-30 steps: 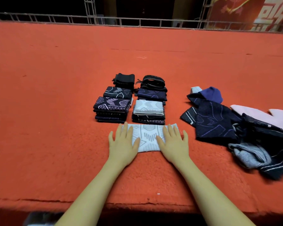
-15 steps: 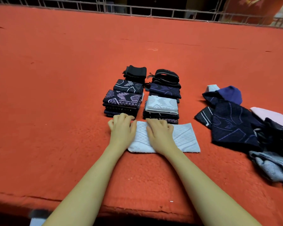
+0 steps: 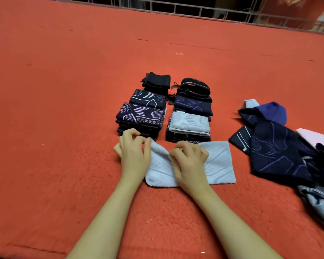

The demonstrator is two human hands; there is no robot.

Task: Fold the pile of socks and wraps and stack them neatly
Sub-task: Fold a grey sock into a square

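A pale grey patterned sock (image 3: 217, 163) lies flat on the red surface in front of me. My left hand (image 3: 134, 154) pinches its far left corner with curled fingers. My right hand (image 3: 189, 161) grips the sock's far edge near the middle. Just beyond stand two rows of folded dark socks and wraps: a left stack (image 3: 141, 116) with pink-patterned navy on top, and a right stack (image 3: 190, 124) topped by a folded pale grey piece. An unfolded pile (image 3: 277, 146) of navy, purple, pink and grey pieces lies to the right.
The red felt-covered table (image 3: 64, 109) stretches far to the left and back. A metal railing (image 3: 194, 10) runs along its far edge. The near edge of the table lies just below my forearms.
My hands went from pressing flat on the sock to curling and gripping its far edge. The sock now lies spread out wider to the right. The camera has tilted downward and closer.
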